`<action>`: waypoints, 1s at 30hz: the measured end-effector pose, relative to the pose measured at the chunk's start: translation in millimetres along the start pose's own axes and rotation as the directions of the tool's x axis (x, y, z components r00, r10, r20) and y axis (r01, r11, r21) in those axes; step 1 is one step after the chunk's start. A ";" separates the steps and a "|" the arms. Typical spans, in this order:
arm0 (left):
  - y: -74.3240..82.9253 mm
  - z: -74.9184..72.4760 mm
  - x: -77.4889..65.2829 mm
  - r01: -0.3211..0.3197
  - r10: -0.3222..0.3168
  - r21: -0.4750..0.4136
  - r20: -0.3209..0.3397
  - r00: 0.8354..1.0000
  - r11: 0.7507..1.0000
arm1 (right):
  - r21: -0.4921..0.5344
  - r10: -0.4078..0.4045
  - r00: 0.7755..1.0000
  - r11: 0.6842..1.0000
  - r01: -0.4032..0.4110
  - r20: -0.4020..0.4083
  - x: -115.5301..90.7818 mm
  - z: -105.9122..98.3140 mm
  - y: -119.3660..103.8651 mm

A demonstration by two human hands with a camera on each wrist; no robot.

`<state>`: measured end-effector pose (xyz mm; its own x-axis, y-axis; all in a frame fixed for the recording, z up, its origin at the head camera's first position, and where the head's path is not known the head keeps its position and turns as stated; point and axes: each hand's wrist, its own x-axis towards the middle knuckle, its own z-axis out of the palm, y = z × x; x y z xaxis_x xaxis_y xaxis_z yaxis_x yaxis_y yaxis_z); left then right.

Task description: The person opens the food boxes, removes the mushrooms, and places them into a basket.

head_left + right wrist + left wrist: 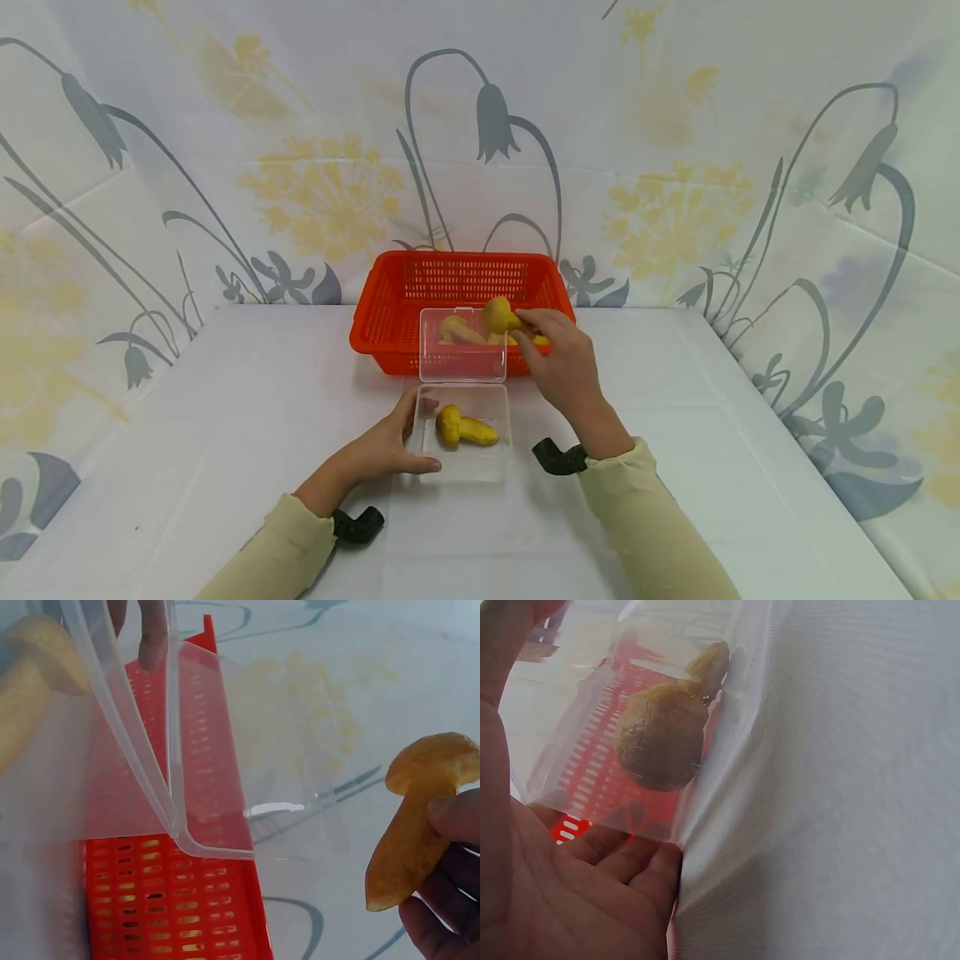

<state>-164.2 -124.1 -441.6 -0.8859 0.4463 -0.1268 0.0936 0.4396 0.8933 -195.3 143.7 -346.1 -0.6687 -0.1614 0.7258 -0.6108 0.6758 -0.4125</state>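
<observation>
A yellow mushroom is pinched by its stem between the thumb and fingers of my right hand, above the front of the red basket. The right wrist view shows that mushroom whole, cap up. My left hand holds the left side of a clear plastic box, thumb at the near corner and fingers at the far one. One yellow mushroom lies inside the box, cap to the left. The hinged lid stands open at the back, overlapping the basket in the head view.
Behind the box stands the red perforated basket, with several more mushrooms inside, partly seen through the lid. A white cloth covers the table. A flower-patterned cloth hangs behind and at both sides.
</observation>
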 end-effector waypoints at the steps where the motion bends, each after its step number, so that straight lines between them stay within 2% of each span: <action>1: 0.0 0.0 0.1 0.002 -0.002 0.003 -0.001 1.000 1.000 | 0.001 0.006 1.000 1.000 -0.006 -0.006 0.1 0.4 1.2; 11: 2.6 0.2 -0.8 0.010 -0.010 0.009 -0.002 1.000 1.000 | 0.012 0.069 0.996 0.998 -0.068 -0.054 -0.8 4.1 12.4; 19: 1.9 0.4 -0.6 0.014 -0.014 0.013 -0.005 1.000 1.000 | 0.004 0.147 0.987 0.989 -0.147 -0.064 -2.3 8.7 21.8; 30: 5.6 0.6 -2.7 0.026 -0.026 0.022 -0.007 1.000 0.999 | 0.022 0.191 0.980 0.982 -0.190 -0.061 -3.9 14.7 32.5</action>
<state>-161.0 -122.4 -436.6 -0.8913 0.4290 -0.1470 0.0801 0.4680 0.8801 -218.8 155.7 -370.5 -0.7460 0.0151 0.6658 -0.4815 0.6784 -0.5549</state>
